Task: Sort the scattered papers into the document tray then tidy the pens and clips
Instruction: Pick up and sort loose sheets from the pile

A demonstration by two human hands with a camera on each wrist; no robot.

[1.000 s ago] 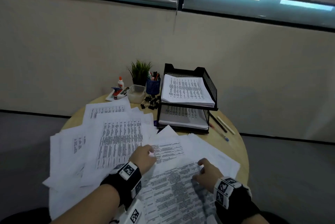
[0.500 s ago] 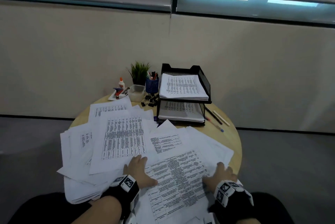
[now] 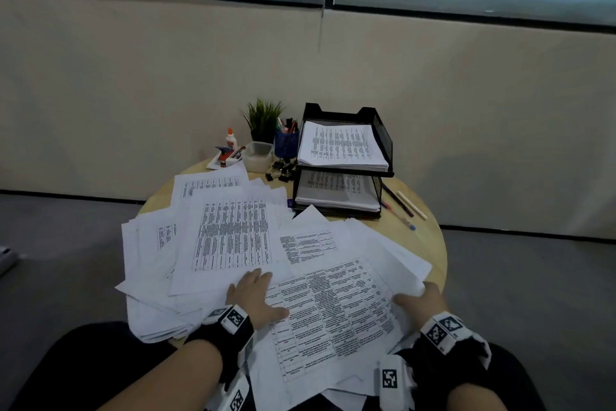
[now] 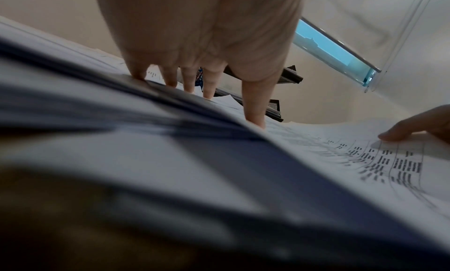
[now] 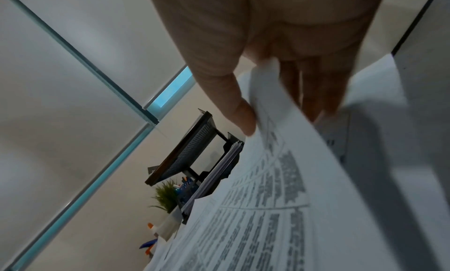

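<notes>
Printed papers [image 3: 233, 237] lie scattered over most of the round wooden table [image 3: 433, 244]. The nearest large printed sheet [image 3: 333, 307] lies between my hands. My left hand [image 3: 256, 297] rests flat on its left edge with straight fingers, as the left wrist view shows [image 4: 231, 109]. My right hand [image 3: 418, 297] pinches the sheet's right edge; in the right wrist view [image 5: 282, 121] the thumb is on top and the fingers are underneath. The black two-tier document tray [image 3: 383, 140] at the back holds stacked papers on both levels. Binder clips [image 3: 281, 170] and loose pens [image 3: 405, 207] lie beside it.
Behind the papers stand a blue pen cup [image 3: 286, 144], a small plant [image 3: 263, 117], a clear plastic container [image 3: 257, 155], a glue bottle [image 3: 230, 137] and a red-and-blue stapler [image 3: 226, 154]. The papers overhang the table's near and left edges. A wall is close behind.
Both hands have slid back toward the near edge of the table. The right hand moved out to the sheet's right edge and took hold of it.
</notes>
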